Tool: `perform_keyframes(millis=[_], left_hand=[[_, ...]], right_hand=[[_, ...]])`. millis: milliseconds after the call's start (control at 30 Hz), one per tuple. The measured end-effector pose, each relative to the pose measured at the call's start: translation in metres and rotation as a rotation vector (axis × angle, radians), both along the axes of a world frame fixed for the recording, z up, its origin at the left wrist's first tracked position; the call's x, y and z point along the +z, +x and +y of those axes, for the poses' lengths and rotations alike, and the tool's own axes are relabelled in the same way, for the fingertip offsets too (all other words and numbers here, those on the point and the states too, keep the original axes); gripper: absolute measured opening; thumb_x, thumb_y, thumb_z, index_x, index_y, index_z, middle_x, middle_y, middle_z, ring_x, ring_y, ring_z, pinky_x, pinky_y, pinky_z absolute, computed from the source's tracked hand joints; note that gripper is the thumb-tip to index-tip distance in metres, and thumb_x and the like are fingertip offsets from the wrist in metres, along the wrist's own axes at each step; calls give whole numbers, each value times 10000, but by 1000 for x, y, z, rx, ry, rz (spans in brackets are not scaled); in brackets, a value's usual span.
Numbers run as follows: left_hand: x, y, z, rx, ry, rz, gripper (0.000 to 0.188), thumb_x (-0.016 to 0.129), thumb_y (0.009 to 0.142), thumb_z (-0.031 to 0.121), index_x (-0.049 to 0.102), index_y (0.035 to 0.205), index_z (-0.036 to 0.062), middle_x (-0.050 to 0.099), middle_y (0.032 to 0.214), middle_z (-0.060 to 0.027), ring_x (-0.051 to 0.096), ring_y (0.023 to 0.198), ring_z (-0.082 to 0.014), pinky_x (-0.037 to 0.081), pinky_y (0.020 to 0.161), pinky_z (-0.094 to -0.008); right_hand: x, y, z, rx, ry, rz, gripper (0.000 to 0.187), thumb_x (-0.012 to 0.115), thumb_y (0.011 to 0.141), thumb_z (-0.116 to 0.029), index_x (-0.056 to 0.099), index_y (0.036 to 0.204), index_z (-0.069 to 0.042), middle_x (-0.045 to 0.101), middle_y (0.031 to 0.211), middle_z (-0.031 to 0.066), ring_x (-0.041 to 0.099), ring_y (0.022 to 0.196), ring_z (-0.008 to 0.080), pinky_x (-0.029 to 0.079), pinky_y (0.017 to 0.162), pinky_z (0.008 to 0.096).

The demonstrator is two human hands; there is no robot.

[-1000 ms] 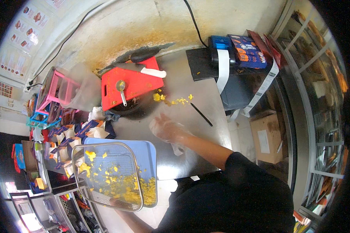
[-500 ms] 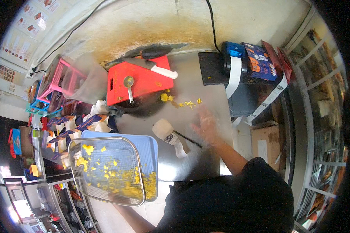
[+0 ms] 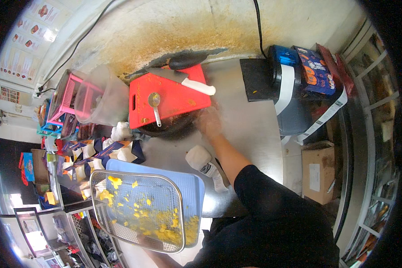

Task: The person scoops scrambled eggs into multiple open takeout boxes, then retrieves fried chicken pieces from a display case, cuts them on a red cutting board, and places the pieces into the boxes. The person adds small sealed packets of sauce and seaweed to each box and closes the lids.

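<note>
My left hand is under the near edge of a wire mesh tray, seen partly through the mesh; its fingers are largely hidden. Yellow, crumbly food pieces lie in the tray, most toward its near right corner. A light blue ribbed tray lies beneath the mesh. My right hand, blurred by motion, is low over the steel table beside the near right corner of a red cutting board. Whether it holds anything does not show. On the board rest a white-handled knife and a metal spoon.
A dark round pan sits under the board. Near my right forearm lies a white roll-like object with a paper strip. Folded paper boxes and a clear tub stand left. A label printer stands at right.
My right hand has swept leftward across the table to the cutting board's corner. Yellow crumbs that lay there no longer show. My left hand stays at the mesh tray; the whole view has shifted.
</note>
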State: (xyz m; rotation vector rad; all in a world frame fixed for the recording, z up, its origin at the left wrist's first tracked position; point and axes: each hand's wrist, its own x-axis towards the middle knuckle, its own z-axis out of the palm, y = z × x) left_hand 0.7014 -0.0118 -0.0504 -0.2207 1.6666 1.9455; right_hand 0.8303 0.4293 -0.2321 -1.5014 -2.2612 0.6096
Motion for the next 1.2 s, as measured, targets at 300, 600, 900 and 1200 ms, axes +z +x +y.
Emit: perform_keyframes(millis=[300,600,900,1200], left_hand=[[-4,5,22,-101,34,-47,441,600,811,197,494,1221,72,587,1110,-114,616,989,-288,545,817,-427],[-12,37,69,-354,191,-165,429,596,800,175,502,1206,74,581,1112,-115,610,1002,-293,543,829,-422],[-90,57,92,-750,269,-281,618,652,750,142,436,1322,55,563,1237,-106,553,1150,-289,478,961,-443],[-85,74,89,-698,242,-401,586,617,862,84,365,1390,66,507,1326,-110,526,1189,-303,447,1015,-472]], right_hand=[[-21,7,19,217,30,-295,205,587,840,-212,657,991,-93,655,1009,134,602,999,306,449,902,447],[-36,123,4,233,-165,-131,284,591,839,-215,587,1069,-48,610,1033,198,600,999,387,478,867,473],[122,214,-18,-181,-519,1073,308,688,847,-276,641,1081,-82,663,952,44,621,898,125,500,743,288],[246,153,-147,664,-131,672,237,619,930,-208,616,1077,-22,633,1109,114,591,1076,208,466,943,333]])
